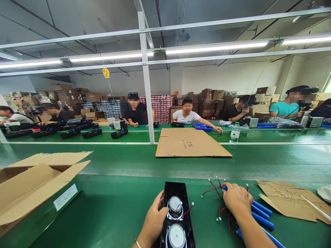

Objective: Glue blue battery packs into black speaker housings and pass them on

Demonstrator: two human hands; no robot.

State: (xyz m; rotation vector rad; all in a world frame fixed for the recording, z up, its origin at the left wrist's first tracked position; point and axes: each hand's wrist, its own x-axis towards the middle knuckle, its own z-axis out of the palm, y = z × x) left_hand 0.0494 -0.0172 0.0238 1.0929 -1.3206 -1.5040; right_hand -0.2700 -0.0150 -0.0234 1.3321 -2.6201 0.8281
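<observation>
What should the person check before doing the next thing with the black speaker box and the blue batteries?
1. Left hand steadies the black rectangular speaker panel: ok.
2. Right hand rests on the blue cylindrical batteries: ok.
3. One battery actually gripped: cannot tell, fingers hide it.
4. Red and black wires untangled: not ok, they lie in loose loops.
5. Bare green table beside the panel: ok.
6. Red wire at the round silver speaker cone attached: cannot tell.

A factory assembly hall is shown by the long green bench [258, 162], with seated workers [188, 115] lined along its far side, stacked cartons [212, 100] behind them and strip lights [216, 48] hung above it.
</observation>
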